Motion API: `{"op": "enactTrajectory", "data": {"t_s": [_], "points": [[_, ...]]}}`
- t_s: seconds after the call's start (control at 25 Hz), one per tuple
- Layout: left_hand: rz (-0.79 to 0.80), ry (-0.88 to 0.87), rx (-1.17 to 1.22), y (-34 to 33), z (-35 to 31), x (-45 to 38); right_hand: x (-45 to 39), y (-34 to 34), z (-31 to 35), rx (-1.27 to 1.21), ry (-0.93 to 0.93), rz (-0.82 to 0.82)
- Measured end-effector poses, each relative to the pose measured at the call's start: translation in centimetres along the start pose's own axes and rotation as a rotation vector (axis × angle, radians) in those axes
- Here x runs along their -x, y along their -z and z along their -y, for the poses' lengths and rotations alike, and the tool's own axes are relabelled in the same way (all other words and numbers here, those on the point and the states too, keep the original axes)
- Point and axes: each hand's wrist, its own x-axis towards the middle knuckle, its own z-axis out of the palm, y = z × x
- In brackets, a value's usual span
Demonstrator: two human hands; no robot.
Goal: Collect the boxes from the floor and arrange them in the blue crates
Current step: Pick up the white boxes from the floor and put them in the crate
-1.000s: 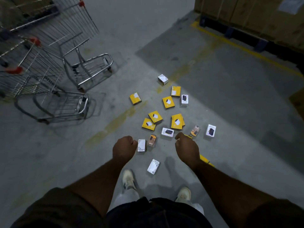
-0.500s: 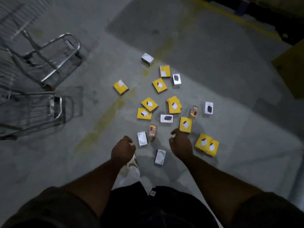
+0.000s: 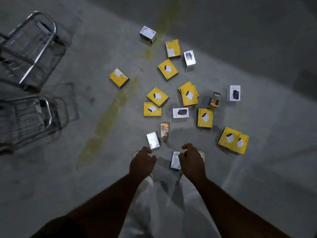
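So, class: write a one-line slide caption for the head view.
Both hands hover empty above yellow and white boxes scattered on the floor.

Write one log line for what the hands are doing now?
left hand: empty, loosely curled | right hand: empty, above white box | boxes: all on floor

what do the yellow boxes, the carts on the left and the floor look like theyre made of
Yellow boxes: probably printed cardboard, with sharp folded edges and product pictures on a slightly glossy face. Carts: metal tube and wire, bright chrome-like shine. Floor: looks like bare concrete, matte grey, with worn yellow paint.
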Motion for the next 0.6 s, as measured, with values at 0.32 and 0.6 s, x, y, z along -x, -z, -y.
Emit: {"op": "enactTrajectory", "data": {"t_s": [0.32, 0.6], "points": [[-0.073, -0.028, 0.066, -12.3, 1.4, -15.6, -16.4, -10.4, -7.5, -0.001, 0.020, -0.012], [-0.063, 0.077, 0.051, -22.7, 2.1, -30.8, -33.1, -19.0, -11.9, 0.270, 0.147, -0.087]]}}
